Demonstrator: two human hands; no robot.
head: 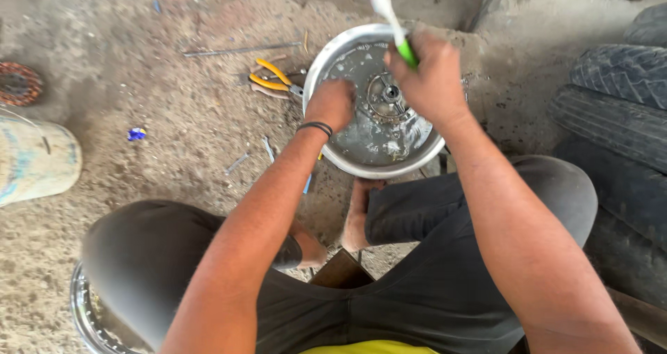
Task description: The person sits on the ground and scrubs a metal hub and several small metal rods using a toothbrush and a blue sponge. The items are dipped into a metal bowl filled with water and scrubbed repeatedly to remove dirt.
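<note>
Big black tyres (618, 111) lie stacked at the right side, on the dusty dirt ground (174, 118). A pale bucket (35, 159) lies on its side at the left edge, and a shiny wheel rim (87, 312) peeks out by the person's knee at the bottom left. In the middle, just past the person's bare feet, sits a round metal bowl (347, 163) with wet, cloudy liquid in it. A round metal part with teeth, maybe a sprocket hub (385, 97), lies in the bowl. The right hand (431, 83) is closed tight around the green handle of a white toothbrush (392, 20), which sticks up above the bowl. The left hand (332, 104), with a black band on the wrist, is curled down inside the bowl's left side; what it grips is hidden, so I cannot tell. Yellow-handled pliers (274, 79) lie just left of the bowl, and a thin metal rod (240, 49) lies further up.
</note>
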